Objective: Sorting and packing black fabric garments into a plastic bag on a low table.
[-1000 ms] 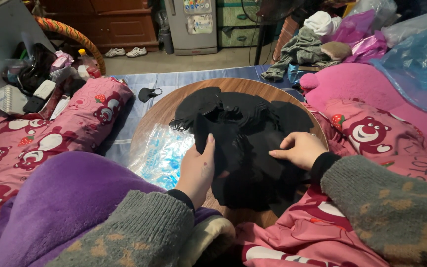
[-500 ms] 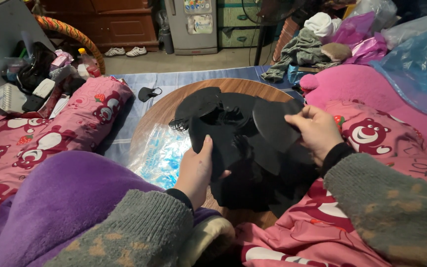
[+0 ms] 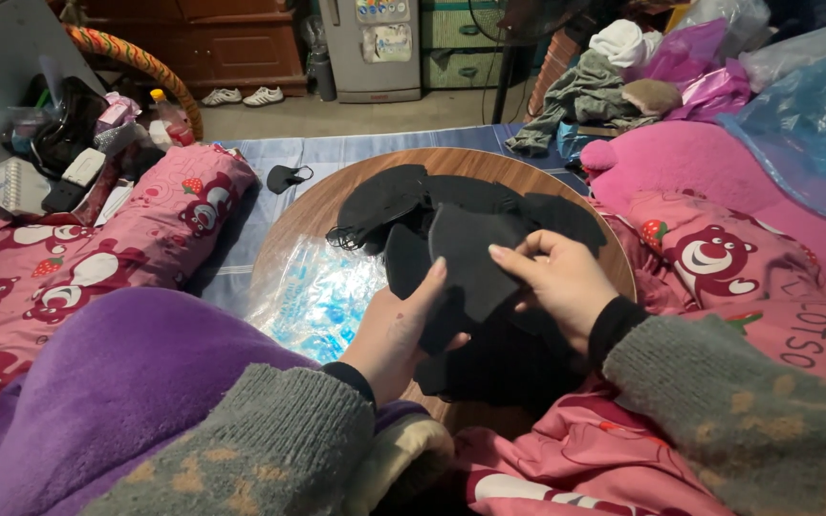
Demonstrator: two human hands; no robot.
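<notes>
Two bare hands work over a round wooden surface [image 3: 317, 205] set low among bedding. At far left, a heap of small clutter [image 3: 69, 153] lies beside a pink cartoon-print blanket [image 3: 136, 239], and a purple fleece cover [image 3: 117, 382] fills the lower left corner. A single black mask [image 3: 286, 178] lies apart on the blue striped mat [image 3: 336, 151], just off the surface's left rim. A clear plastic bag [image 3: 313, 296] with blue print rests on the left part of the surface. Next to it, the left hand [image 3: 396, 330], in a grey knitted sleeve, has its fingers closed from beneath around a black fabric piece [image 3: 470, 268], thumb [image 3: 429, 284] pressed against its near face. The piece is lifted and tilted above the pile of black fabric pieces [image 3: 451, 196], which covers the centre and right of the surface; loose elastic loops show at the pile's left edge. The right hand [image 3: 561, 282] meets the same piece from the right, its fingers [image 3: 509, 256] curled over the upper edge and pinching it. Both hands therefore grip one piece between them. At right lie a pink bear-print cushion [image 3: 709, 258] and a blue plastic sheet [image 3: 815, 124]. Behind, folded clothes [image 3: 585, 96] sit on the floor.
</notes>
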